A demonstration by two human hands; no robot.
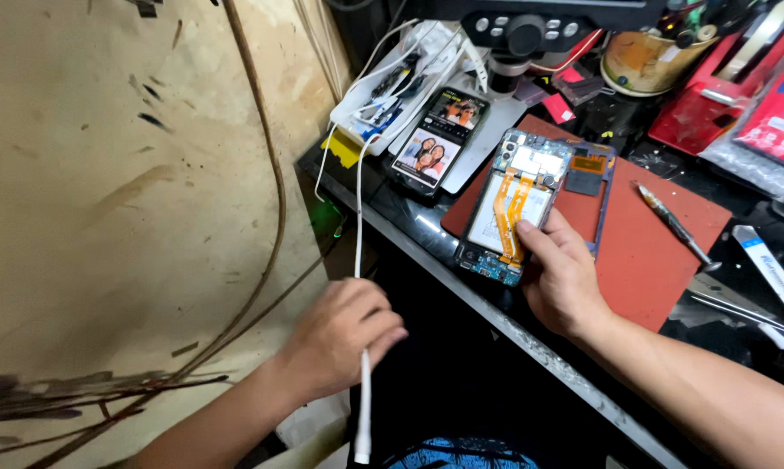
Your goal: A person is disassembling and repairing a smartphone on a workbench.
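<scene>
My right hand (561, 278) grips the lower edge of an opened phone (513, 204) with its back off, showing a white battery and orange flex cables. The phone lies tilted on a red work mat (652, 234). My left hand (344, 334) is below the bench edge, closed around a white cable (359, 217) whose plug end hangs down past my fingers. The cable runs up to a white charger block (383, 95) at the back of the bench.
A second phone (435, 139) with a lit screen lies beside the opened one. A purple phone frame (592, 174) sits under it on the mat. A screwdriver (670, 221), tweezers (739, 308), a microscope base (522, 35) and red boxes (731, 95) crowd the bench. A plywood wall (131, 174) stands on the left.
</scene>
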